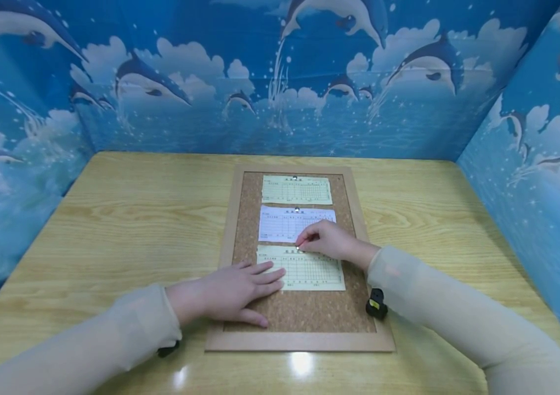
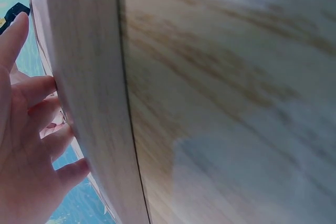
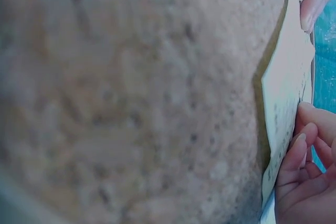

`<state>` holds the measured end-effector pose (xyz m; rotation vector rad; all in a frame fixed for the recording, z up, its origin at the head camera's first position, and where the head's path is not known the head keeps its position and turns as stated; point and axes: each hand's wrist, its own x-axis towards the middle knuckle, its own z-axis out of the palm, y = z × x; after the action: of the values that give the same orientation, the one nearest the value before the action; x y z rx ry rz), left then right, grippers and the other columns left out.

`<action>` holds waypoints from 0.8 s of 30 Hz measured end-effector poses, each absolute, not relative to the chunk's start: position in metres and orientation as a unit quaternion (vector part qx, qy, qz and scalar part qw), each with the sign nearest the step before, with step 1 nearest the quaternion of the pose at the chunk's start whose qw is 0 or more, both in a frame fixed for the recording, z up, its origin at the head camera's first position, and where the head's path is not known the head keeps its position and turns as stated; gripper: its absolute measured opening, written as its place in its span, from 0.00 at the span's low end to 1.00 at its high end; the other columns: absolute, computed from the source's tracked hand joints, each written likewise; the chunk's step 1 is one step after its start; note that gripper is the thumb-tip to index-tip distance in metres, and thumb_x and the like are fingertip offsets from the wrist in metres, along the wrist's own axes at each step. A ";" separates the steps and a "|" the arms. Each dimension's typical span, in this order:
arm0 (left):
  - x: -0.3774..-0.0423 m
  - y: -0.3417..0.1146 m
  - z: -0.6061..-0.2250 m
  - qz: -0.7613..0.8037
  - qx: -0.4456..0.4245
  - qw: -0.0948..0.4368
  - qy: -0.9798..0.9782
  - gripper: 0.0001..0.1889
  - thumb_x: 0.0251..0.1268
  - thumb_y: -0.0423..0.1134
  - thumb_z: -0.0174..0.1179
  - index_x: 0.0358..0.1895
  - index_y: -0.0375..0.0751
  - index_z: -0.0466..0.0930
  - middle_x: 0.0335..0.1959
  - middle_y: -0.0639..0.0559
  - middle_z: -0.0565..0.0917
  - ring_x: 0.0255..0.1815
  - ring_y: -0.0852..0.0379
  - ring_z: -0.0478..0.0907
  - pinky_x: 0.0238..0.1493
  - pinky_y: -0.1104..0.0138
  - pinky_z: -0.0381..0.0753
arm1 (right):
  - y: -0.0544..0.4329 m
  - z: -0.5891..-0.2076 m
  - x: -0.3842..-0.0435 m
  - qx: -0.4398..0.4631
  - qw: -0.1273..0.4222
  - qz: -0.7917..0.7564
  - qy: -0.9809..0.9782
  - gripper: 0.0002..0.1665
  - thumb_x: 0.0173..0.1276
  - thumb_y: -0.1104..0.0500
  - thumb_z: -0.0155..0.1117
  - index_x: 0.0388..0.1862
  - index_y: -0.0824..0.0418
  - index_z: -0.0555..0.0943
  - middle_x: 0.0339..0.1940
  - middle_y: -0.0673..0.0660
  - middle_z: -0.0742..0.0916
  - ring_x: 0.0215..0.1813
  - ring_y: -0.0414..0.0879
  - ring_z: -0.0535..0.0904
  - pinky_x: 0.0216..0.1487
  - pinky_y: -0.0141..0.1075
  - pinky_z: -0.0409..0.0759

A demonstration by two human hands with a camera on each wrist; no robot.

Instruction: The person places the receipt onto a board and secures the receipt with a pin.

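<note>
A framed cork board lies on the table with three printed paper slips one above another. The upper slip is pale green, the middle slip is lilac, and the lower slip is pale green. My right hand pinches a small shiny pushpin at the lower slip's top edge, the fingers overlapping the lilac slip. My left hand rests on the board with spread fingers, their tips over the lower slip's left side. In the right wrist view the lower slip stands slightly off the cork at its edge.
Similar pins hold the upper slip, a pin at its top, and the middle slip, a pin at its top. A wood-grain table surrounds the board. Dolphin-printed cloth walls the back and sides.
</note>
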<state>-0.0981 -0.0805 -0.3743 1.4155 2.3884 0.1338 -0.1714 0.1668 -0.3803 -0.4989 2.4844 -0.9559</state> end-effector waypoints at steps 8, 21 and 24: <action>-0.098 -0.081 -0.375 0.047 0.501 0.179 0.845 0.40 0.62 0.67 0.46 0.71 0.45 0.56 0.74 0.53 0.49 0.73 0.48 0.45 0.66 0.47 0.51 | 0.165 -0.378 -0.170 -0.180 0.218 -0.348 0.894 0.05 0.64 0.62 0.64 0.36 0.57 0.85 0.35 0.49 0.85 0.36 0.42 0.75 0.39 0.35 0.73; -0.098 -0.080 -0.374 0.040 0.498 0.184 0.846 0.40 0.62 0.67 0.45 0.72 0.46 0.55 0.74 0.53 0.47 0.73 0.47 0.45 0.67 0.47 0.50 | 0.175 -0.370 -0.149 -0.274 0.206 -0.233 0.910 0.21 0.70 0.53 0.57 0.60 0.56 0.76 0.37 0.54 0.87 0.28 0.40 0.78 0.34 0.35 0.76; -0.098 -0.080 -0.374 0.039 0.498 0.183 0.846 0.41 0.62 0.67 0.46 0.72 0.46 0.55 0.74 0.53 0.47 0.73 0.48 0.44 0.67 0.47 0.50 | 0.176 -0.369 -0.143 -0.287 0.205 -0.200 0.914 0.27 0.69 0.49 0.56 0.65 0.55 0.71 0.19 0.52 0.81 0.15 0.40 0.66 0.22 0.34 0.69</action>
<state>-0.0975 -0.0802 -0.3736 1.4060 2.3879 0.1104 -0.1429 0.1760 -0.3692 -0.7997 2.5489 -0.5570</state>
